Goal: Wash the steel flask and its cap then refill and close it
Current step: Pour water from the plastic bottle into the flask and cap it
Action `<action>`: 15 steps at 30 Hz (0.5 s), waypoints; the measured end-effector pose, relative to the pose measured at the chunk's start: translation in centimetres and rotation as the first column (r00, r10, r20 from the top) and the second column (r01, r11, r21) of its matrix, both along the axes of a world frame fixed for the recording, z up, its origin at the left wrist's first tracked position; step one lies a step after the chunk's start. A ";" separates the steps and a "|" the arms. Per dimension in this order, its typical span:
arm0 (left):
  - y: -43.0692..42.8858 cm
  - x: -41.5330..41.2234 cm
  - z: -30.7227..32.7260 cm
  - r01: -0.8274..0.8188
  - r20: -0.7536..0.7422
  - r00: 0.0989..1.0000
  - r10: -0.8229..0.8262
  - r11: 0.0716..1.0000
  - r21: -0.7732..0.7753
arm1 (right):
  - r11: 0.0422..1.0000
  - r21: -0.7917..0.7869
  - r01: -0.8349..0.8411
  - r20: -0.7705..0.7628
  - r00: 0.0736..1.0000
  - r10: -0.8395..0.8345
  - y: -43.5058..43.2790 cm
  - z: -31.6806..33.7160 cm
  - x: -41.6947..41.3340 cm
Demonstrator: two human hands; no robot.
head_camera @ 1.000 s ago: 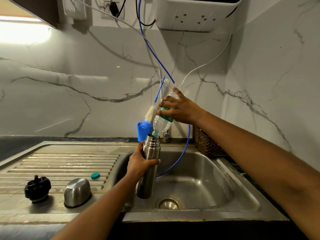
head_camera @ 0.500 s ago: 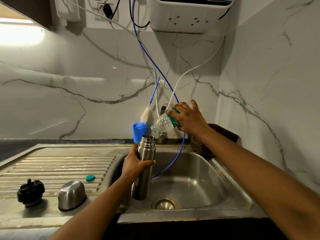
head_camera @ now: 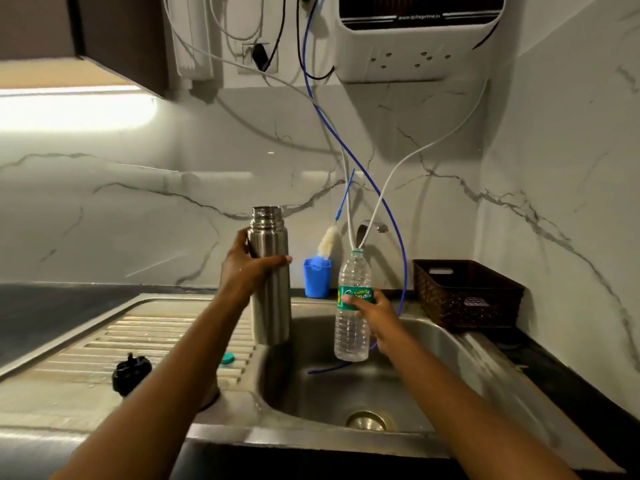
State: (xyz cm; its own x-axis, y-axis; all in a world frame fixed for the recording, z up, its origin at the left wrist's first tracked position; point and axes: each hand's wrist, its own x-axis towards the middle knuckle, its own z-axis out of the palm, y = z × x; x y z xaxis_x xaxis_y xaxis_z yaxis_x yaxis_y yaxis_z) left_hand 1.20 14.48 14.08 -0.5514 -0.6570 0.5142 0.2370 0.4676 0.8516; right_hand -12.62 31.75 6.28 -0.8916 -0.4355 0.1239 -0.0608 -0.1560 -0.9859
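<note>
The steel sink (head_camera: 433,344) takes up most of the worktop, its basin holding only a blue tube end. Above its left rim the left hand (head_camera: 247,268) is wrapped around the upright steel flask (head_camera: 270,278), mouth uncapped; its contents cannot be seen. The right hand (head_camera: 374,311) is closed on a clear plastic bottle (head_camera: 351,317), which looks nearly empty. The black cap (head_camera: 131,372) sits on the drainboard beside a small teal lid (head_camera: 227,357). Tilting the open flask could spill it.
</note>
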 end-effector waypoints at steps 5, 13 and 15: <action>-5.0 3.4 2.1 -0.130 -0.023 0.991 0.131 0.991 0.009 | 0.998 -0.050 -0.040 -0.121 0.992 0.033 -2.3 -2.6 1.1; -10.8 6.5 -2.1 -0.294 -0.008 0.955 0.296 0.952 0.081 | 0.989 -0.075 -0.125 -0.095 0.988 0.118 -4.4 -4.7 1.7; -11.8 6.7 -3.0 -0.290 -0.003 0.957 0.292 0.952 0.102 | 0.988 -0.026 -0.150 -0.110 0.983 0.146 -4.5 -5.2 1.9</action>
